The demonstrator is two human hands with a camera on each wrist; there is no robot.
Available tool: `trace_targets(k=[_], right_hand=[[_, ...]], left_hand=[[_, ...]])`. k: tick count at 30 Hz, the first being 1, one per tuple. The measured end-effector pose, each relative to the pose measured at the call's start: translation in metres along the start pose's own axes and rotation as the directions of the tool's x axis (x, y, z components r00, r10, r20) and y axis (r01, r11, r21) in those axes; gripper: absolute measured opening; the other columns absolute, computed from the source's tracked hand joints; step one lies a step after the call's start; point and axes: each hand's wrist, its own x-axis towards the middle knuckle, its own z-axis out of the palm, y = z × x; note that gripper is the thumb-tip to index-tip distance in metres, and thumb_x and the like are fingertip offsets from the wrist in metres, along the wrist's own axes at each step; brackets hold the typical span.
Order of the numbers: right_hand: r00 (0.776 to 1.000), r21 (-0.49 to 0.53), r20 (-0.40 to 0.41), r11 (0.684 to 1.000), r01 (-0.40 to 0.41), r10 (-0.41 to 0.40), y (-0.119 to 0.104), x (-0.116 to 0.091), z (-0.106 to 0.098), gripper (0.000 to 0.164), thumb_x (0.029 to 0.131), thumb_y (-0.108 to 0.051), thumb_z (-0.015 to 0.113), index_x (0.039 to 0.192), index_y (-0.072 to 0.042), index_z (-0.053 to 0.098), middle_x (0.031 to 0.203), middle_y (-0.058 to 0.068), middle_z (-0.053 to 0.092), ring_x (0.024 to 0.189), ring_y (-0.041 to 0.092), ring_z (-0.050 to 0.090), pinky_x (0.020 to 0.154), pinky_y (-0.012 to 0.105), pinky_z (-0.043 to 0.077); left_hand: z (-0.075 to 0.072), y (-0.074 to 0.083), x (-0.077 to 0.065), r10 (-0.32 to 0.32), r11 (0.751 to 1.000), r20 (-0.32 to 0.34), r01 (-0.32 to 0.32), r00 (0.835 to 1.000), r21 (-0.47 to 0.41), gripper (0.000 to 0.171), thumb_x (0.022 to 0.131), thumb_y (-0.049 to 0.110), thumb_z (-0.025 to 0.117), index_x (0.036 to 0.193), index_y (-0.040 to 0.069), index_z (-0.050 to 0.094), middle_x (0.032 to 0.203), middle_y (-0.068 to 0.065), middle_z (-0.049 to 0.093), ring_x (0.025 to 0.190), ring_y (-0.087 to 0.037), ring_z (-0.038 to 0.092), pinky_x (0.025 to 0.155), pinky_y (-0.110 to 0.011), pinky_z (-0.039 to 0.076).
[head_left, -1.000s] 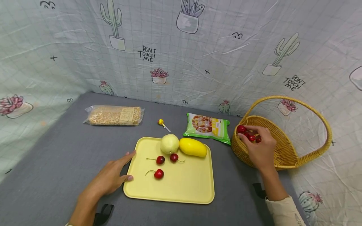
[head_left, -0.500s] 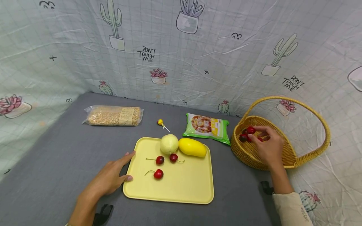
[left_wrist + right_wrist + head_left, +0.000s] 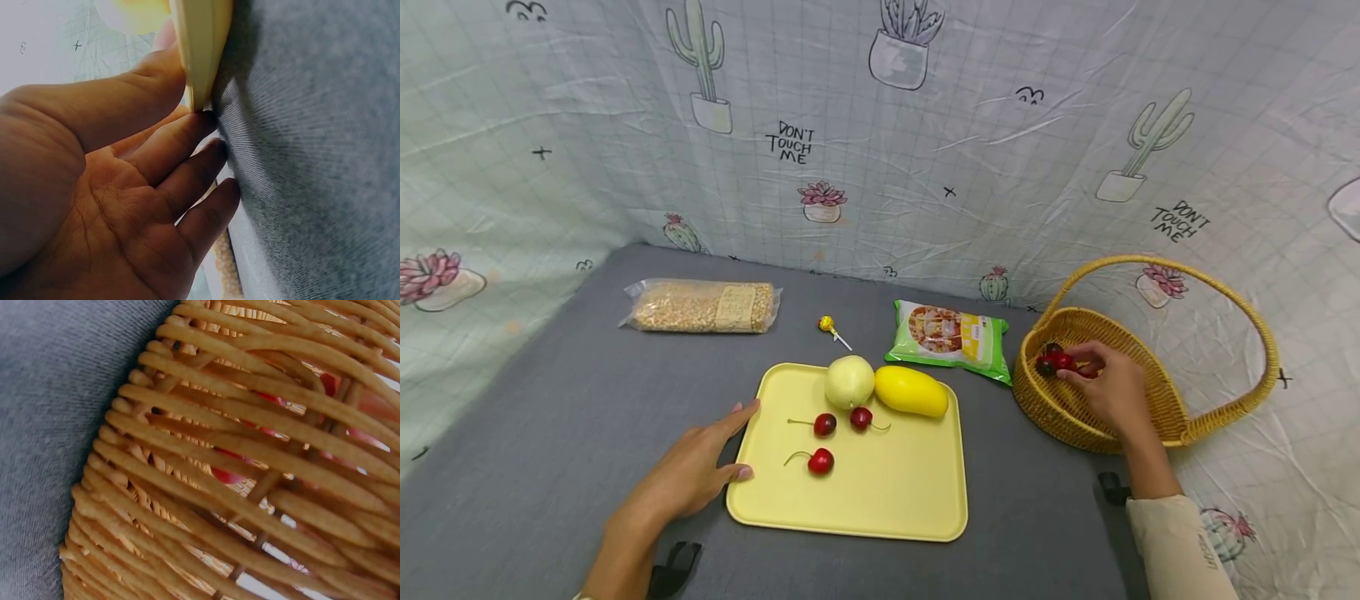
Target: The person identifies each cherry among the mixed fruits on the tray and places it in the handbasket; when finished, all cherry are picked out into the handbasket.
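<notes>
In the head view, my left hand (image 3: 688, 468) rests at the left rim of the yellow tray (image 3: 880, 500), thumb and index finger spread along it. The left wrist view has the thumb (image 3: 134, 94) against the tray edge and the other fingers low by the cloth. My right hand (image 3: 1112, 387) is inside the wicker basket (image 3: 1150, 408), pinching a red cherry between thumb and fingers. Further cherries (image 3: 1047, 365) lie close by, partly hidden. Through the basket weave (image 3: 237, 419) in the right wrist view, bits of red show; the fingers' grip is hidden there.
On the tray are several fruits: a pale green round fruit (image 3: 849, 382), a yellow oblong fruit (image 3: 912, 392) and stemmed cherries (image 3: 822, 462). Behind it lie a bag of kernels (image 3: 700, 307), a lollipop (image 3: 827, 324) and a green packet (image 3: 951, 336). The basket's tall handle (image 3: 1225, 300) arches up.
The right hand has moved from the basket's left rim deeper inside, rightward and then lower, carrying a cherry down among the others. The left hand and tray have stayed put.
</notes>
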Motion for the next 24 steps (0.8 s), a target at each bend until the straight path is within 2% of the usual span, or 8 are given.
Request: trace_targets(k=[6, 13, 19, 24], right_hand=[[0.996, -0.046, 0.091, 0.999, -0.002, 0.007, 0.0055, 0.0048, 0.0046, 0.024, 0.089, -0.017, 0.089, 0.11, -0.01, 0.079, 0.094, 0.011, 0.079, 0.079, 0.018, 0.066, 0.068, 0.025, 0.048], [0.983, -0.023, 0.178, 0.999, -0.048, 0.052, 0.0091, 0.0061, 0.0073, 0.023, 0.089, -0.012, 0.086, 0.111, -0.008, 0.079, 0.1, 0.015, 0.08, 0.079, 0.018, 0.065, 0.066, 0.029, 0.05], [0.978, -0.019, 0.193, 0.997, -0.077, 0.079, 0.0097, 0.0071, 0.009, 0.025, 0.09, -0.013, 0.086, 0.112, -0.006, 0.078, 0.104, 0.017, 0.08, 0.082, 0.021, 0.069, 0.069, 0.03, 0.051], [0.977, -0.033, 0.193, 0.996, -0.088, 0.092, 0.0105, 0.0087, 0.0101, 0.03, 0.09, -0.014, 0.086, 0.116, -0.003, 0.077, 0.111, 0.021, 0.079, 0.092, 0.032, 0.072, 0.077, 0.041, 0.054]], left_hand=[[-0.001, 0.0009, 0.0004, -0.005, 1.0, 0.007, 0.005, 1.0, 0.003, 0.091, 0.089, 0.018, 0.085, 0.166, 0.011, 0.038, 0.162, -0.033, 0.042, 0.143, -0.057, 0.049, 0.109, -0.073, 0.044], [-0.0009, 0.0008, 0.0015, 0.002, 1.0, 0.008, -0.002, 1.0, 0.01, 0.091, 0.089, 0.019, 0.085, 0.166, 0.012, 0.038, 0.162, -0.033, 0.042, 0.144, -0.056, 0.048, 0.108, -0.073, 0.045], [-0.0008, 0.002, 0.0006, 0.006, 1.0, 0.003, -0.006, 1.0, 0.009, 0.091, 0.089, 0.017, 0.085, 0.166, 0.011, 0.038, 0.162, -0.033, 0.043, 0.144, -0.056, 0.048, 0.109, -0.072, 0.045], [-0.0007, 0.0026, -0.0001, 0.007, 1.0, -0.006, -0.007, 1.0, 0.009, 0.09, 0.089, 0.016, 0.085, 0.166, 0.011, 0.038, 0.162, -0.032, 0.043, 0.144, -0.056, 0.048, 0.109, -0.072, 0.045]])
